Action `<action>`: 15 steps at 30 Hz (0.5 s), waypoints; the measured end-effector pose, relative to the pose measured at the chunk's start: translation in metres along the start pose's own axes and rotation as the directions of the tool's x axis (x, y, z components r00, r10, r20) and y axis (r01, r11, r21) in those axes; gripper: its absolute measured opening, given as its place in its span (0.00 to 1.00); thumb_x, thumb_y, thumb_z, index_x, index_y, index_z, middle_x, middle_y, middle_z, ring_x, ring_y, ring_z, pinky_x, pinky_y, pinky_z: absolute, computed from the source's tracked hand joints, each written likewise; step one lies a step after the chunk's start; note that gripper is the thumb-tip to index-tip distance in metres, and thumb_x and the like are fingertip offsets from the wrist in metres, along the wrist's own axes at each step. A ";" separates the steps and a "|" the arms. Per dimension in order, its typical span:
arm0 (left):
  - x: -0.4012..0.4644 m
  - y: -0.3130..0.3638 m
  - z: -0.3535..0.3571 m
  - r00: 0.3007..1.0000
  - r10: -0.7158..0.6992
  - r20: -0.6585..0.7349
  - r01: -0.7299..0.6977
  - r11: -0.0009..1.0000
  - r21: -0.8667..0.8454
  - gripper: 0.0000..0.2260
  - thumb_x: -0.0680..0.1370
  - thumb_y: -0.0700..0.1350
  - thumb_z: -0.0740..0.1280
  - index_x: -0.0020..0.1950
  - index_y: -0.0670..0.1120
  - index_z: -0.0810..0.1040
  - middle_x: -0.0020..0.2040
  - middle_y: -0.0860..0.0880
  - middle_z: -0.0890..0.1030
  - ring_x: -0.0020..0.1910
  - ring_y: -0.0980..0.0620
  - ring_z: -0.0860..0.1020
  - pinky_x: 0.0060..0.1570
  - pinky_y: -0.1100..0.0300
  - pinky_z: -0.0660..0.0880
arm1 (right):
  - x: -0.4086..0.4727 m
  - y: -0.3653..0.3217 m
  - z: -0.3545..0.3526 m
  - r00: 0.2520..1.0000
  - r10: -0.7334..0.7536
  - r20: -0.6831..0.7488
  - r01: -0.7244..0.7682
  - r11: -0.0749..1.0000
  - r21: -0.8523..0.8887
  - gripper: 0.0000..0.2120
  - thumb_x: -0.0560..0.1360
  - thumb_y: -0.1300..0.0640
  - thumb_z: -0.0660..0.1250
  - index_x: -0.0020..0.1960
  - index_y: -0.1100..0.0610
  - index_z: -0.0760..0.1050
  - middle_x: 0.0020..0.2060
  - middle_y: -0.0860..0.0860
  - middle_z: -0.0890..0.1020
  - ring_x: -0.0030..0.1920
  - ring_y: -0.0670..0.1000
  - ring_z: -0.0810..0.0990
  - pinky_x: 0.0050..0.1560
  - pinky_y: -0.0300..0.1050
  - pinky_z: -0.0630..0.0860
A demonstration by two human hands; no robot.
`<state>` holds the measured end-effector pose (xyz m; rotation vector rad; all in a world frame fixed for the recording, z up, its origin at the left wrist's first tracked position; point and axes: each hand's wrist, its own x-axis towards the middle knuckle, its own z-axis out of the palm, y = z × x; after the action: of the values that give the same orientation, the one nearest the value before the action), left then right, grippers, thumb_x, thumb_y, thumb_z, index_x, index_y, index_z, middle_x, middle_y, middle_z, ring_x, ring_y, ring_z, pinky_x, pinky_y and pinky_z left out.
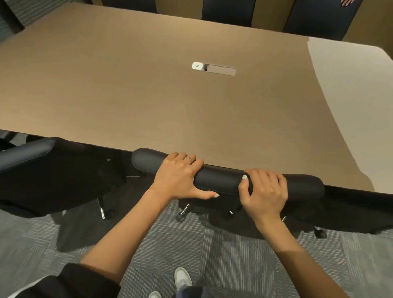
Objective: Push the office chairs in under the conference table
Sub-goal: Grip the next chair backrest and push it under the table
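A black office chair [221, 180] stands right in front of me, its padded top edge touching the near edge of the brown conference table [148, 95]. My left hand [180, 176] grips the left part of that top edge, fingers over it and thumb underneath. My right hand [263, 189] grips the right part the same way. The seat is hidden under the table; only castors and chrome legs [182, 213] show below. A second black chair [42, 170] stands to the left, turned at an angle, partly out from the table.
A power socket strip [213, 68] is set into the table's middle. Several dark chair backs [229, 10] line the far side, and someone's hand [346, 2] shows at the top right. Grey striped carpet [234, 255] lies below, with my shoes [182, 278] on it.
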<state>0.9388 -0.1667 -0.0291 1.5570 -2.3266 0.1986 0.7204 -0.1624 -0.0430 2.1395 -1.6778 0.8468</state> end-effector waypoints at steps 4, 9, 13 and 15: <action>-0.003 -0.002 -0.005 0.999 0.012 0.043 -0.012 1.000 0.012 0.36 0.66 0.76 0.55 0.44 0.43 0.76 0.37 0.46 0.77 0.36 0.45 0.74 0.39 0.53 0.69 | 0.004 -0.012 -0.004 0.997 0.052 0.064 -0.053 0.998 0.017 0.15 0.75 0.55 0.55 0.39 0.58 0.78 0.34 0.53 0.81 0.36 0.55 0.76 0.46 0.49 0.68; -0.013 -0.011 -0.012 0.994 -0.079 0.072 0.078 0.997 0.019 0.30 0.73 0.68 0.53 0.47 0.43 0.77 0.41 0.45 0.79 0.41 0.44 0.75 0.45 0.51 0.68 | 0.015 -0.037 -0.007 0.967 0.054 0.249 -0.062 0.998 0.025 0.19 0.77 0.52 0.53 0.36 0.57 0.77 0.32 0.52 0.80 0.34 0.53 0.75 0.41 0.47 0.67; -0.021 -0.031 -0.022 0.966 -0.237 0.100 0.232 0.971 0.055 0.27 0.76 0.63 0.51 0.46 0.42 0.78 0.42 0.43 0.81 0.43 0.43 0.76 0.47 0.50 0.67 | 0.024 -0.052 -0.007 0.941 0.050 0.334 -0.069 0.997 0.046 0.23 0.77 0.47 0.51 0.36 0.57 0.77 0.30 0.53 0.79 0.32 0.53 0.75 0.36 0.46 0.68; -0.025 -0.046 -0.029 0.950 -0.287 0.123 0.276 0.956 0.095 0.27 0.76 0.62 0.50 0.46 0.42 0.79 0.43 0.43 0.81 0.44 0.43 0.77 0.48 0.50 0.69 | 0.030 -0.060 -0.006 0.936 0.040 0.350 -0.069 0.995 0.071 0.23 0.78 0.46 0.53 0.37 0.57 0.78 0.31 0.53 0.79 0.33 0.53 0.75 0.35 0.45 0.68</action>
<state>0.9953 -0.1536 -0.0136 1.9750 -2.1813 0.1163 0.7804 -0.1656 -0.0128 2.4238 -1.9052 0.5824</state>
